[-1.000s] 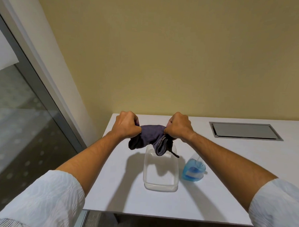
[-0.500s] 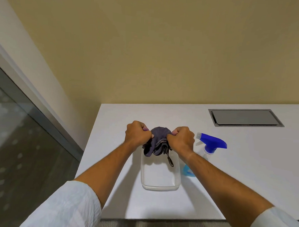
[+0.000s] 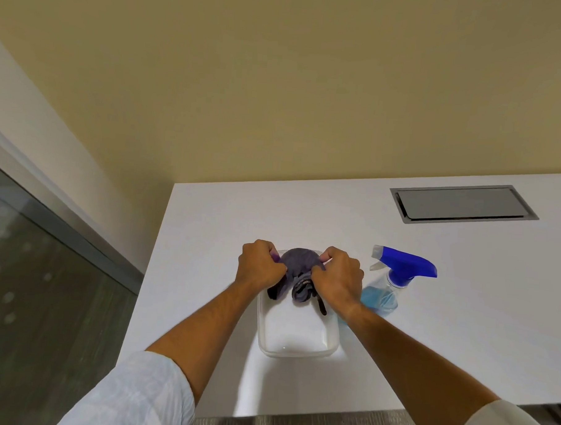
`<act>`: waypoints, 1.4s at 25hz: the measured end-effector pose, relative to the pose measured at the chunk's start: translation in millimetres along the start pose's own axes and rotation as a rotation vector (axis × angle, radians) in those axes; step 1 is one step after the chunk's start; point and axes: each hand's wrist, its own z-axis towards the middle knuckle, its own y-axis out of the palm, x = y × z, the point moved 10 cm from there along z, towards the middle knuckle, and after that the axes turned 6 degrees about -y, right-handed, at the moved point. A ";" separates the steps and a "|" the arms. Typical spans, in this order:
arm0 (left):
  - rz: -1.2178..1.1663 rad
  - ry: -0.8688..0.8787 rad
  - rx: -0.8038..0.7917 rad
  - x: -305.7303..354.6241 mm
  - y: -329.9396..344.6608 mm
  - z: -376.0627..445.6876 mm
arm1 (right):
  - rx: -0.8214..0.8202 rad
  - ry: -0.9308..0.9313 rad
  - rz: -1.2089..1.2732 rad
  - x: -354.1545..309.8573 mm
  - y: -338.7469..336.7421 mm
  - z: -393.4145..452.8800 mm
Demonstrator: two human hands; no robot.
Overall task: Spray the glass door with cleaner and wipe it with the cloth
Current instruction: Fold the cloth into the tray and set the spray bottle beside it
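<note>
Both fists grip a bunched dark purple-grey cloth [image 3: 297,271] just above the far end of a clear plastic tub [image 3: 296,336]. My left hand [image 3: 260,268] holds its left side, my right hand [image 3: 338,277] its right side, with the fists close together. Loose ends of the cloth hang down into the tub. A spray bottle [image 3: 395,281] with a blue trigger head and blue liquid stands upright on the table just right of my right hand. The glass door [image 3: 28,281] fills the lower left of the view.
The white table [image 3: 445,316] stands against a yellow wall. A grey metal cable hatch [image 3: 462,203] is set into its far right. The door's grey frame [image 3: 79,232] runs diagonally beside the table's left edge. Carpet shows below the table's near edge.
My fists have come closer together and lower, bunching the cloth over the tub. The view has shifted so that the spray bottle's blue head shows fully.
</note>
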 end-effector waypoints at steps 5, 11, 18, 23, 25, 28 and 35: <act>0.179 0.106 0.013 2.6 13.2 -2.9 | -0.021 -0.105 -0.194 1.0 12.5 -1.6; 0.354 0.201 0.013 -1.7 27.1 -6.8 | -0.053 -0.206 -0.363 -0.7 28.1 -5.2; 0.567 0.436 0.138 4.5 27.8 -31.6 | -0.106 -0.299 -0.459 -8.2 33.4 -12.3; 0.637 0.501 0.222 2.6 19.6 -44.0 | -0.129 -0.395 -0.456 -17.8 34.7 -25.7; 0.640 0.510 0.237 1.0 15.6 -49.5 | -0.124 -0.427 -0.490 -23.0 32.5 -32.5; 0.665 0.522 0.270 -3.8 8.6 -58.0 | -0.120 -0.452 -0.520 -29.3 27.8 -44.8; 0.697 0.564 0.256 -5.5 13.8 -86.6 | 0.001 -0.517 -0.458 -31.9 1.0 -88.8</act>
